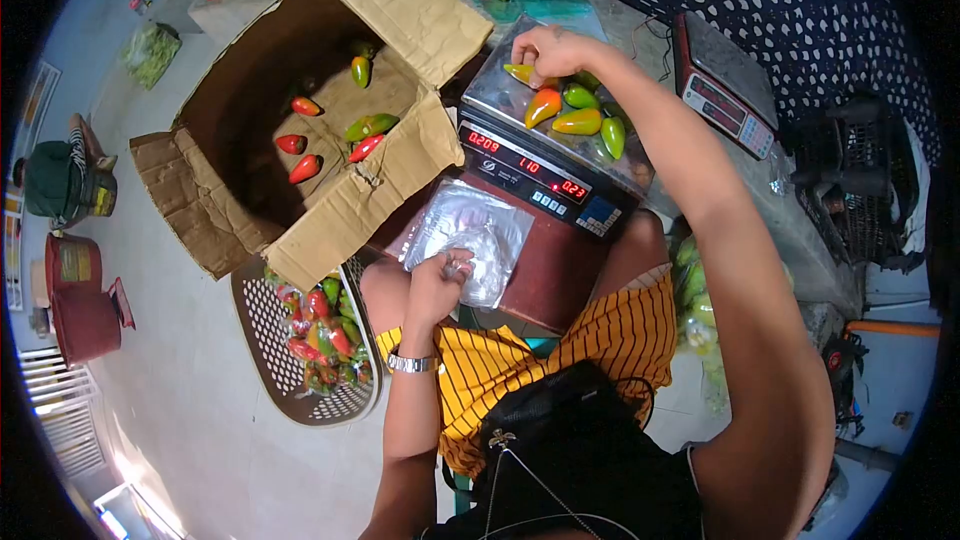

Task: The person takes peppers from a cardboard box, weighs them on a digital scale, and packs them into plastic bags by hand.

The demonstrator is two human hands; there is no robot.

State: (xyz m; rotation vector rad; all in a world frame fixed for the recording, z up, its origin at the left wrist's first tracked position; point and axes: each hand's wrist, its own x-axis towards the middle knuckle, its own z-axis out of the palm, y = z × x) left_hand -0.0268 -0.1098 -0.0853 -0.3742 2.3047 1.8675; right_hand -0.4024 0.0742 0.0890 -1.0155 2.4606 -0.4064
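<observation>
My right hand (552, 48) reaches over the weighing scale (525, 178), its fingers closed around a yellow-green pepper (519, 72). Beside it on the metal pan lie several more peppers, among them an orange-red pepper (543, 108) and a yellow-green pepper (577, 121). Red digits glow on the scale's display, reading 0.209, 1.10 and 0.23. Down near my lap, my left hand (440, 285) has its fingers curled on the clear plastic bags (490, 240), which rest on a dark red surface (550, 285).
An open cardboard box (330, 225) with several peppers inside stands left of the scale. Below it, a plastic basket (270, 340) holds bagged peppers. A second scale (722, 105) sits at the right. Green vegetables (697, 290) in plastic lie beside my leg.
</observation>
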